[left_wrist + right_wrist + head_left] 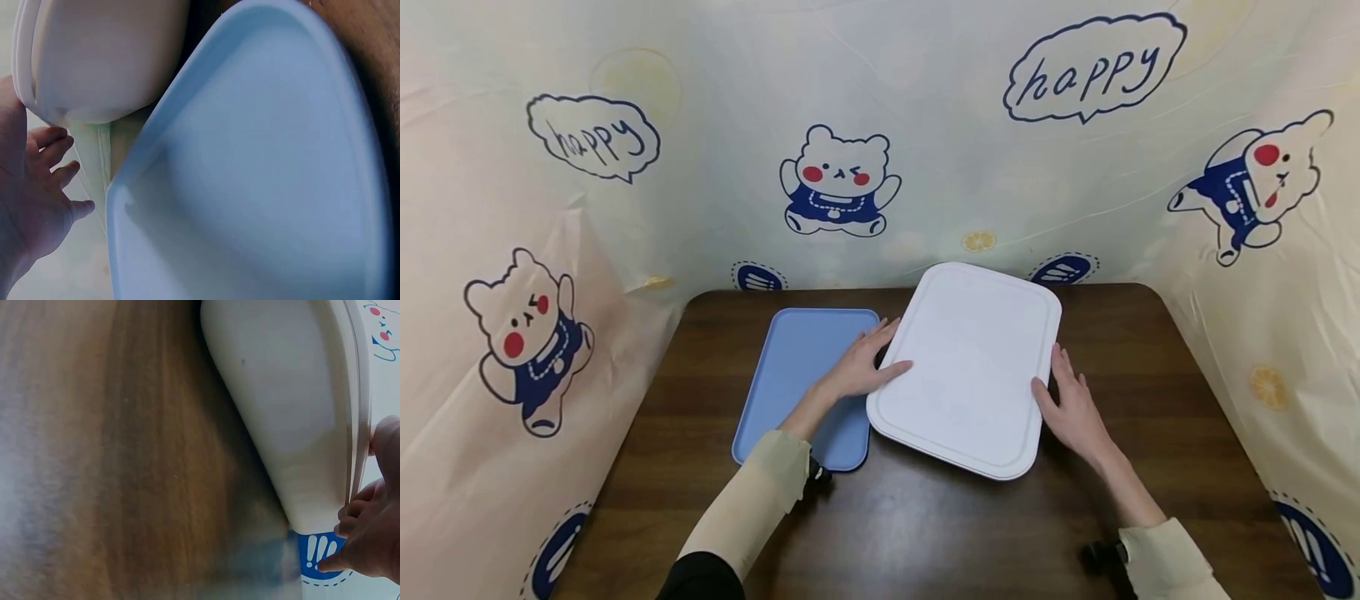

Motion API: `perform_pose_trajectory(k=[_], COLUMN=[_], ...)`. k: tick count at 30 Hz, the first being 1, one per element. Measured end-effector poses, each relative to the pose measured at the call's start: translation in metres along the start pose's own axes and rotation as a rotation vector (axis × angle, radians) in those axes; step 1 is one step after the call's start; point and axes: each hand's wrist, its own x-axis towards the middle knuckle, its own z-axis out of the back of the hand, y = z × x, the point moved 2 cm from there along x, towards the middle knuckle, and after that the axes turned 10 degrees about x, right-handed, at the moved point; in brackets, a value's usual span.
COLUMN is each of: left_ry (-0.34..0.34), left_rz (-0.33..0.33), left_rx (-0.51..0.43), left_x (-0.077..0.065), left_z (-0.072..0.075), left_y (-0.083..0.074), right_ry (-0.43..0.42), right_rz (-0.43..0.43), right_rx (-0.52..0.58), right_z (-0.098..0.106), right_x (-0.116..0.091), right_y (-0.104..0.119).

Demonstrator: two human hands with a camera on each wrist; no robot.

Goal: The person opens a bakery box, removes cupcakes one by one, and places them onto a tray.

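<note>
A white lidded storage box (966,367) stands askew at the middle of the table, its pale flat lid on top. My left hand (867,367) grips its left rim, thumb over the lid's edge and the other fingers spread along the side. On the opposite side my right hand (1071,408) holds the rim, its thumb on the edge; the right wrist view shows the fingers (359,506) bent under the lip. Left of the box lies a blue rectangular tray (797,367) with a low raised edge, partly beneath my left forearm.
The dark wooden table (917,533) carries the box and the tray. Behind it hangs a pale curtain (715,192) printed with bears and "happy" bubbles, which also rises along both sides. The tray's right edge lies close against the box's left side.
</note>
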Motion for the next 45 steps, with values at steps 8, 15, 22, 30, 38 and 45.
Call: perform_pose_trajectory(k=[8, 15, 22, 30, 38, 45], left_ry=[0.031, 0.033, 0.016, -0.007, -0.008, -0.020], left_rz=[0.036, 0.060, 0.079, 0.087, 0.109, 0.148], left_rx=[0.030, 0.109, 0.134, 0.195, 0.215, 0.190], left_x=[-0.008, -0.012, -0.017, -0.021, -0.024, -0.022], left_z=[-0.004, -0.004, -0.004, -0.005, -0.006, -0.008], left_y=[-0.007, -0.015, -0.019, -0.022, -0.026, -0.030], right_ry=[0.085, 0.138, 0.183, 0.188, 0.210, 0.176], right_rz=[0.011, 0.021, -0.008, 0.018, -0.001, 0.065], right_rx=[0.050, 0.068, 0.067, 0.031, -0.007, -0.057], right_z=[0.013, 0.021, 0.025, 0.024, 0.026, 0.031], right_x=[0.024, 0.040, 0.049, 0.059, 0.066, 0.063], right_y=[-0.013, -0.017, -0.015, -0.019, -0.017, -0.019])
